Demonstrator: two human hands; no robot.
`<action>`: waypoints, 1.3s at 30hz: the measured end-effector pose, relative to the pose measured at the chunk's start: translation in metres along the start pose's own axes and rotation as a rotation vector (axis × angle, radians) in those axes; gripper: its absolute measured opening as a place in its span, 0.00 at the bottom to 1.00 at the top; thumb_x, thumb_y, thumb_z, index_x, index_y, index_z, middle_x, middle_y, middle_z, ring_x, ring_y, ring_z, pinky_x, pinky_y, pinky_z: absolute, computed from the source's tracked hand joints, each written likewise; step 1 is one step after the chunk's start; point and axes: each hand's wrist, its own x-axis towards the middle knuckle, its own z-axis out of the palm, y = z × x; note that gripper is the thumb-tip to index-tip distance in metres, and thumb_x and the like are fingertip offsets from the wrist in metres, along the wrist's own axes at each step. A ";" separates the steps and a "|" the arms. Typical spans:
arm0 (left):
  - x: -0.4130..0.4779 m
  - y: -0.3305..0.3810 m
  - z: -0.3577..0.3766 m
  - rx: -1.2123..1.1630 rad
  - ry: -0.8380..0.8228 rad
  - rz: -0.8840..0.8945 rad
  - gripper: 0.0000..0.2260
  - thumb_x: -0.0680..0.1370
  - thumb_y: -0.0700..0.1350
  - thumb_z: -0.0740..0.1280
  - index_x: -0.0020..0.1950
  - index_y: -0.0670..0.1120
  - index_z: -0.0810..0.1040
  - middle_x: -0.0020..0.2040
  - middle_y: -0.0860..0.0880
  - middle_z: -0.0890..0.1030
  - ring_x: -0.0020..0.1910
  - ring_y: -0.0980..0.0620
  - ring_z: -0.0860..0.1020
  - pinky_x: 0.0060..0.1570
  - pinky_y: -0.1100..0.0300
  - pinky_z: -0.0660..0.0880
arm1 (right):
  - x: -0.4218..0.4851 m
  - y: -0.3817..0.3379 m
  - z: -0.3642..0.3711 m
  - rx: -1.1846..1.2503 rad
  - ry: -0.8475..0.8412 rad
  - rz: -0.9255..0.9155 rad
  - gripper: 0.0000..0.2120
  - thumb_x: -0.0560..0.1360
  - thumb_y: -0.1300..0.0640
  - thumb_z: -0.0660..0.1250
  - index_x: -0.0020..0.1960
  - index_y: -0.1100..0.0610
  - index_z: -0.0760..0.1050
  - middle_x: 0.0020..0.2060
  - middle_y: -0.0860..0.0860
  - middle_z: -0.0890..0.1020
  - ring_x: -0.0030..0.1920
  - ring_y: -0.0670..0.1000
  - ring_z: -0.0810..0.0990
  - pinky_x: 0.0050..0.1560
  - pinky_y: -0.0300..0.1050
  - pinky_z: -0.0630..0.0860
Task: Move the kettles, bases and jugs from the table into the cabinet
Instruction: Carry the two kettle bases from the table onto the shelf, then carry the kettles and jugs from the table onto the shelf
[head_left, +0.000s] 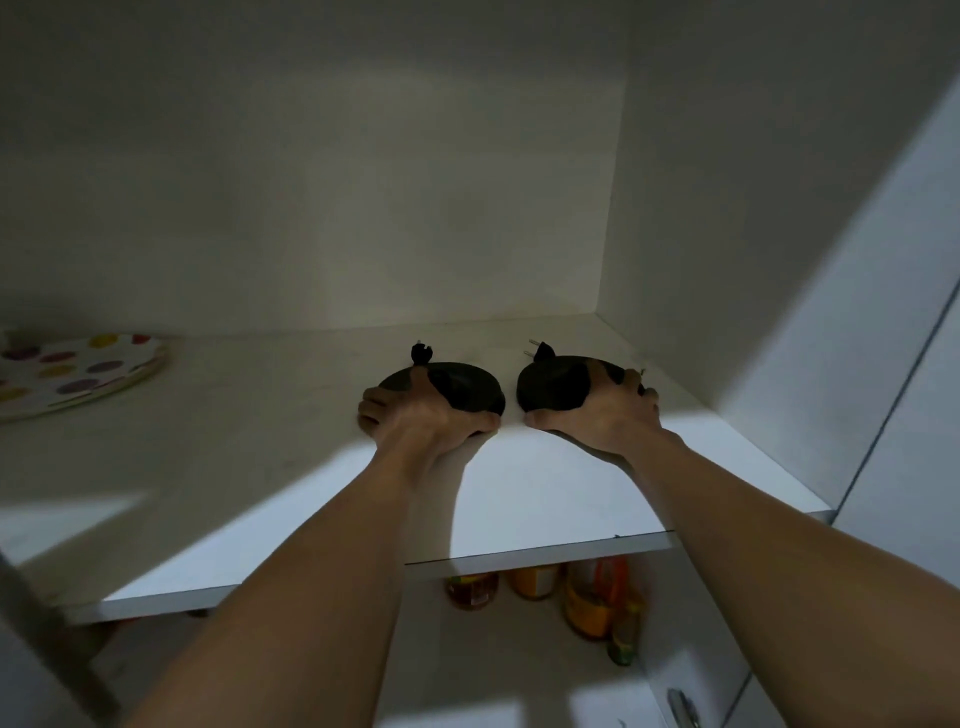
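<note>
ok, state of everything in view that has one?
left base: flat on upper shelf, held by left hand, plug at its back.
right base: flat on same shelf, held by right hand, plug prongs showing.
spotted plate: lying on that shelf, far left, untouched.
bottles: upright, lower shelf.

You've got matt blk plastic on the left kettle base (467, 387), smooth top. Right kettle base (550, 387): same matt plastic, and its plug (543, 353) shows bare metal pins. Cabinet shelf (545, 483) looks smooth white laminate, low sheen. Polka-dot plate (78, 371): glossy.
</note>
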 end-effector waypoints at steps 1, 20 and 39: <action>0.002 -0.001 0.000 -0.002 -0.015 0.001 0.57 0.54 0.73 0.71 0.77 0.52 0.54 0.67 0.34 0.64 0.67 0.35 0.63 0.68 0.44 0.61 | 0.001 0.000 0.001 -0.001 -0.007 0.007 0.61 0.46 0.18 0.62 0.74 0.44 0.57 0.72 0.58 0.66 0.71 0.64 0.64 0.69 0.59 0.63; -0.132 -0.032 -0.070 0.250 0.294 0.112 0.37 0.75 0.67 0.60 0.77 0.48 0.56 0.76 0.37 0.57 0.75 0.36 0.56 0.70 0.33 0.52 | -0.108 -0.043 -0.015 -0.068 0.051 -0.405 0.40 0.76 0.34 0.60 0.79 0.50 0.47 0.79 0.61 0.42 0.78 0.68 0.42 0.75 0.67 0.46; -0.550 -0.241 -0.173 0.465 0.481 -0.713 0.36 0.78 0.63 0.59 0.79 0.49 0.48 0.79 0.37 0.50 0.77 0.35 0.50 0.70 0.30 0.47 | -0.522 -0.131 0.072 0.059 -0.471 -1.134 0.39 0.76 0.35 0.60 0.79 0.46 0.45 0.79 0.57 0.39 0.78 0.67 0.48 0.73 0.70 0.52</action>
